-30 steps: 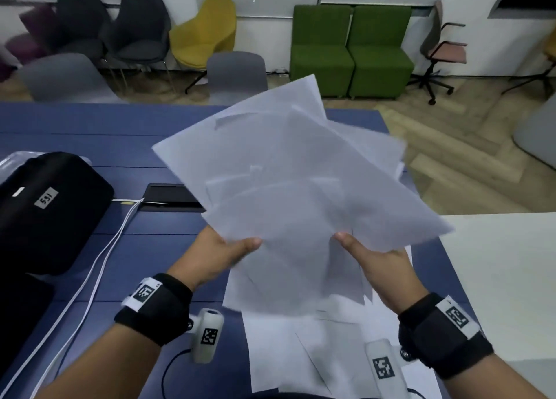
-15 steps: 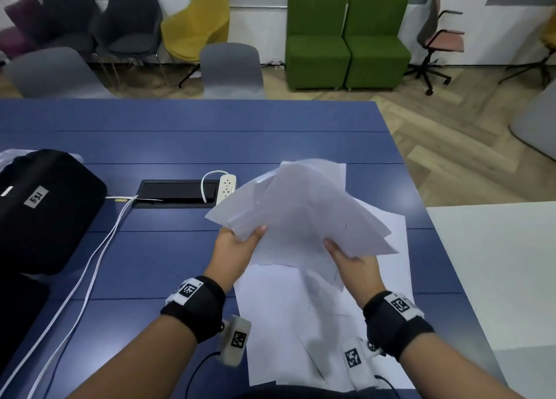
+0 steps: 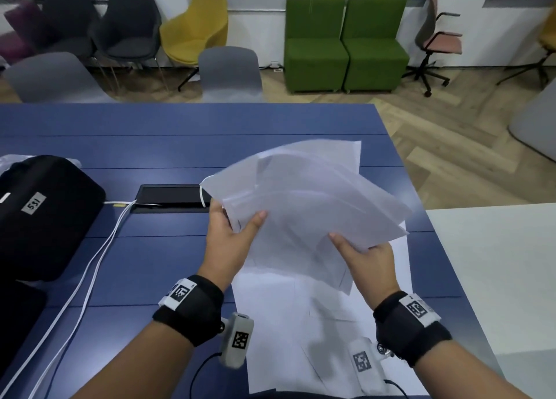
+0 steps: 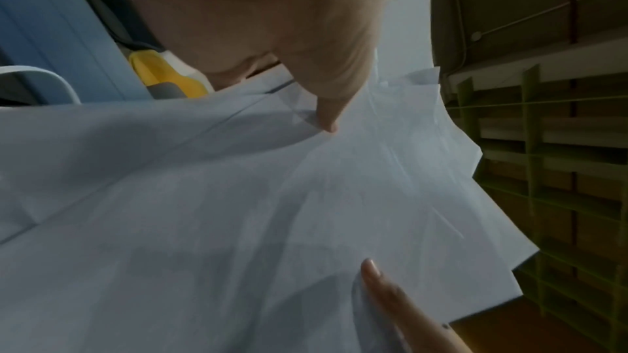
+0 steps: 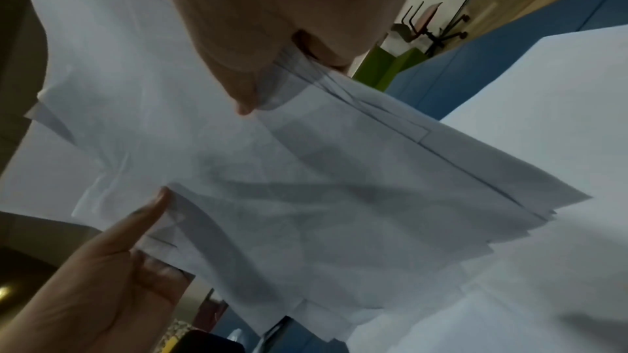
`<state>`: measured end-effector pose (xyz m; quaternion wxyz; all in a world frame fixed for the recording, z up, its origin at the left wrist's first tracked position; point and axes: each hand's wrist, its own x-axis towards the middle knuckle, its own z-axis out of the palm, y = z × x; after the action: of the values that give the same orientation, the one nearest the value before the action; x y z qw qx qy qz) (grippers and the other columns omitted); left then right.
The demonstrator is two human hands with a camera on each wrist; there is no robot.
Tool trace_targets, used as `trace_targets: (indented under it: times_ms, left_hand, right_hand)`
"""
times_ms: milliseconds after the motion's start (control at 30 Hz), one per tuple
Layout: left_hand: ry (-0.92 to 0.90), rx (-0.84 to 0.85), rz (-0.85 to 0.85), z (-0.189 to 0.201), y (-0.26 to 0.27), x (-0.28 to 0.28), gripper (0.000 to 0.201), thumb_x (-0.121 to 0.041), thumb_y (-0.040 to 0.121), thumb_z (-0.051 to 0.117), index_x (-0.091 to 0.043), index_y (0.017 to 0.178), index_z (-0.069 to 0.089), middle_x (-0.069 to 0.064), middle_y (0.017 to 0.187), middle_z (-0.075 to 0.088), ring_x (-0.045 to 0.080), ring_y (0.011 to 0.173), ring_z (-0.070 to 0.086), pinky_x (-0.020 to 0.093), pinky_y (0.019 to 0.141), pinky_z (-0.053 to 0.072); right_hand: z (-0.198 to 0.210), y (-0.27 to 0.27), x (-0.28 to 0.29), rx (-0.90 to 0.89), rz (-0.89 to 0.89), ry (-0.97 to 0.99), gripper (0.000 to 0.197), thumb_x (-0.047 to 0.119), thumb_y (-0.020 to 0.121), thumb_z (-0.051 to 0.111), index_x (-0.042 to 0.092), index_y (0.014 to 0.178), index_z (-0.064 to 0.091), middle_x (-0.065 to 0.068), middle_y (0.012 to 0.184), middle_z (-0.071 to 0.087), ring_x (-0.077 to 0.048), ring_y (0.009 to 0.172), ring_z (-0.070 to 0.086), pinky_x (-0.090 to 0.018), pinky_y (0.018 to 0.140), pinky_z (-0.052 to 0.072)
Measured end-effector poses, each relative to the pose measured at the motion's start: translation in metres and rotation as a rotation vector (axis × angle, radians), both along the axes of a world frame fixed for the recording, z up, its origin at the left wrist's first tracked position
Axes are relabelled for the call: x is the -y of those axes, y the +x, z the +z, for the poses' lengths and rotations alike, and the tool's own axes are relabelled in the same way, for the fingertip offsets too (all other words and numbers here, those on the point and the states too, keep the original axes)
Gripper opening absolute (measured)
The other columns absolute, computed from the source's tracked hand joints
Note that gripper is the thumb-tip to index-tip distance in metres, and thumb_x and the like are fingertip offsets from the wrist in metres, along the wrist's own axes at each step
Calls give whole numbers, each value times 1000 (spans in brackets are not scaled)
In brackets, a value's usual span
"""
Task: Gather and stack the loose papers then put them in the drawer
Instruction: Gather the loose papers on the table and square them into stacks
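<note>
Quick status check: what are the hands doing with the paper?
Left hand and right hand both grip the messy paper bundle, above the table. More sheets lie underneath. Drawer not in view.

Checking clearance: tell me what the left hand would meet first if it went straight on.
Judging roughly, the left hand, gripping the papers, points toward the recessed black tray and its white cable; depth is unclear.

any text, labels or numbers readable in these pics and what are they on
"531": on a small grey label stuck to the black bag at the left of the blue table; it sits tilted, so the reading is likely, not certain.
Square black-and-white code tags on both wristbands and wrist cameras: patterns only, no words.
Papers in both hands: no print can be made out.
</note>
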<state>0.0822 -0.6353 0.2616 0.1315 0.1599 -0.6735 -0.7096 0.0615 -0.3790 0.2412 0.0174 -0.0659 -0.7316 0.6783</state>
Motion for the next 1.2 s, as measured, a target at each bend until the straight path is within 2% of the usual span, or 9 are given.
trace_targets:
  times_ms: [100, 200, 433, 633, 733, 833, 967, 1033, 1200]
  left_hand:
    - [9, 123, -40, -18, 3, 1, 58, -16, 90, 87, -24, 135, 52, -5, 129, 75, 10, 120, 72, 45, 110, 55]
    - [-47, 185, -71, -32, 2, 3, 49, -13, 90, 86, -23, 129, 58, -6, 121, 78, 8, 112, 75, 46, 106, 59]
    - [-60, 188, -73, -35, -2, 5, 18, -4, 97, 77, -17, 109, 75, -2, 108, 84, 18, 104, 79, 51, 103, 60]
    - [-16, 77, -164, -13, 4, 10, 37, -3, 90, 83, -12, 124, 71, 3, 119, 82, 18, 110, 78, 32, 94, 63]
    - [-160, 233, -324, -31, 7, 14, 37, -9, 87, 88, -13, 121, 77, 0, 116, 82, 18, 112, 77, 40, 103, 61]
    - [-212, 241, -245, -47, 5, 11, 21, -13, 90, 86, -23, 108, 83, 2, 108, 83, 21, 107, 76, 41, 103, 58]
    - [-64, 203, -174, -36, 3, 3, 28, -18, 93, 84, -16, 120, 78, 0, 116, 83, 21, 111, 78, 53, 106, 58]
    - [0, 117, -148, -23, 3, -2, 43, -18, 91, 86, -17, 130, 69, 0, 124, 80, 21, 116, 76, 48, 103, 59]
    - [111, 13, 72, -8, 2, -16, 68, -74, 69, 84, -36, 120, 61, 1, 136, 64, 19, 125, 59, 40, 111, 48]
  right_hand:
    - [-25, 3, -2, 111, 49, 108, 14, 14, 84, 89, 8, 85, 77, -2, 76, 79, -6, 71, 75, -18, 67, 51]
    - [-47, 3, -7, 187, 36, 175, 23, 10, 87, 84, 20, 71, 70, 15, 57, 71, -1, 55, 66, -20, 60, 50]
    - [-53, 9, -17, 178, -49, -4, 19, 12, 89, 84, 14, 106, 76, 4, 91, 82, -10, 82, 78, -12, 67, 56]
    - [-23, -1, -8, 11, -60, -65, 26, 17, 93, 81, 16, 118, 73, 5, 105, 82, -13, 100, 78, -30, 91, 60]
    - [-50, -3, -9, 82, 129, 61, 59, 21, 82, 91, 22, 135, 65, 8, 119, 79, -7, 112, 74, -24, 95, 57]
    - [-80, -2, -11, 214, 151, 265, 47, 16, 81, 88, 18, 125, 71, 11, 102, 79, -14, 104, 76, -8, 72, 53]
    - [-81, -2, -12, 215, 18, 308, 29, 29, 92, 81, 0, 93, 75, -17, 88, 78, -32, 83, 74, -41, 76, 60]
    - [-73, -1, -12, 193, 9, 225, 26, 32, 92, 81, 6, 96, 77, -7, 91, 81, -24, 86, 77, -41, 80, 62]
    - [-72, 20, -15, 290, 158, 235, 14, 25, 82, 90, 17, 87, 79, 6, 79, 81, -14, 79, 79, -39, 76, 65]
